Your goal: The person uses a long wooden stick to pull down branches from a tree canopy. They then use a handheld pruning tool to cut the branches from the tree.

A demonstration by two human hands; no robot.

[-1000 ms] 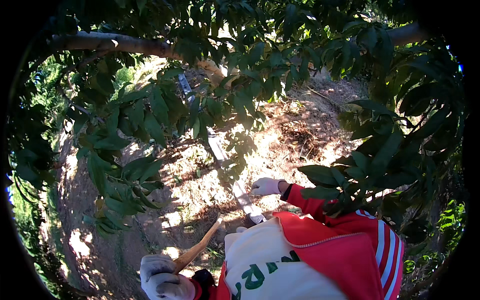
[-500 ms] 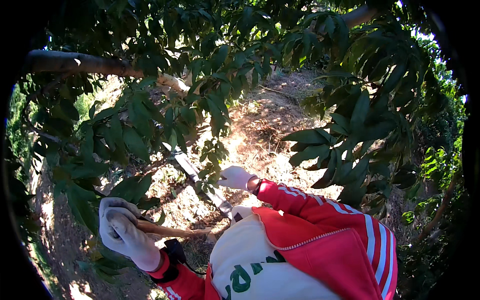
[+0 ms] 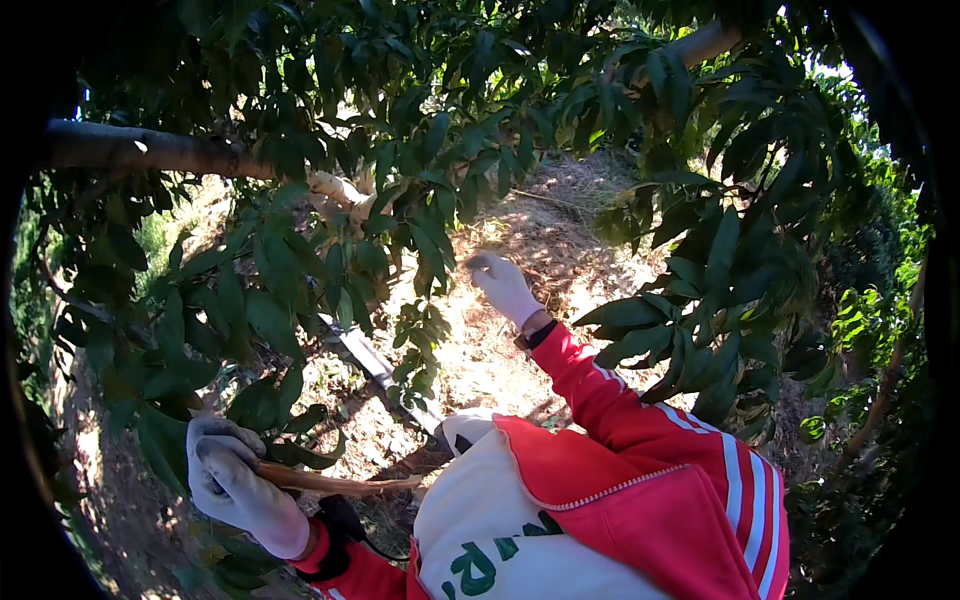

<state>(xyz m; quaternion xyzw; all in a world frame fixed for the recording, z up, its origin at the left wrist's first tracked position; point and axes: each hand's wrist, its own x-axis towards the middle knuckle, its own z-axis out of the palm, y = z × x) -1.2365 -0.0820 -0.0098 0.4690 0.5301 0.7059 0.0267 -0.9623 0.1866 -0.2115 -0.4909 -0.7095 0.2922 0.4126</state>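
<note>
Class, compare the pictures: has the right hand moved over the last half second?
Yes: judged against the thick branch at upper left, the right hand has shifted up and rightward in the view, nearer the branch's level.

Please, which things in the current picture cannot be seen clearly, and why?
Head view:
Wooden stick: gripped end hidden by the left hand.
Pale strip: upper end hidden by leaves.
Left branch: outer end cut off by picture's edge.
Right hand: too blurred to tell its grip.
</note>
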